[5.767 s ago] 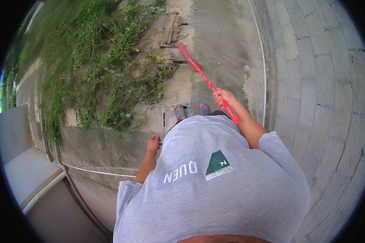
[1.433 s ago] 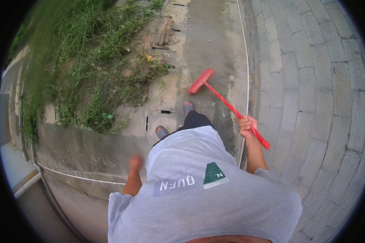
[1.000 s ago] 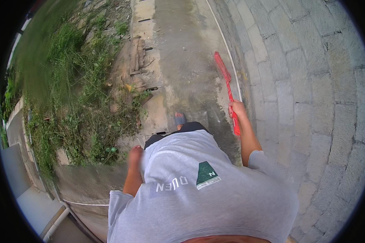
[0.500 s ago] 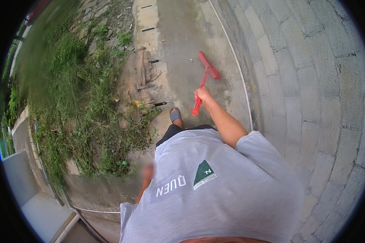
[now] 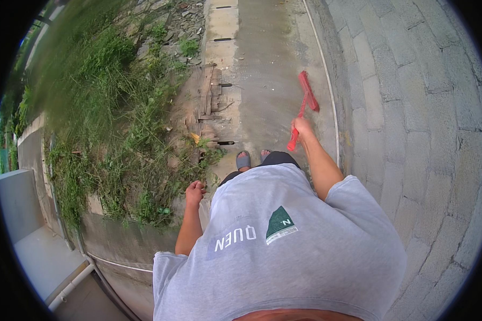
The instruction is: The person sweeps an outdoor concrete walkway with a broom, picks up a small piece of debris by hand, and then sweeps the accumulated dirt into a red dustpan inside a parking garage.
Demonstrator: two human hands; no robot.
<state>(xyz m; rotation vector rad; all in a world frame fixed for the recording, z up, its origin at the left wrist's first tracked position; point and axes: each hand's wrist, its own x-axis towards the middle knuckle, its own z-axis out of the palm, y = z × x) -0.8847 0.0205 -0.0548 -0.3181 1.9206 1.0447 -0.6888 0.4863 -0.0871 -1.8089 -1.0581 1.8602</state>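
The right hand (image 5: pixel 302 127) sits at 2 o'clock from the centre of the view, wrapped in a firm grip with the knuckles up. The bare right forearm (image 5: pixel 321 167) reaches forward, slanting toward 11 o'clock. At 8 o'clock the left hand (image 5: pixel 196 191) hangs loosely curled, the left forearm (image 5: pixel 188 227) pointing nearly to 12. The 2 feet (image 5: pixel 243 161) stand apart, toes toward 12 o'clock, the right partly hidden.

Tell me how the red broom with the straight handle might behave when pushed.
The red broom seems stiff, since its handle shows no bend. It is probably light: the right hand holds it alone. Its wide crosswise head may twist if one end catches.
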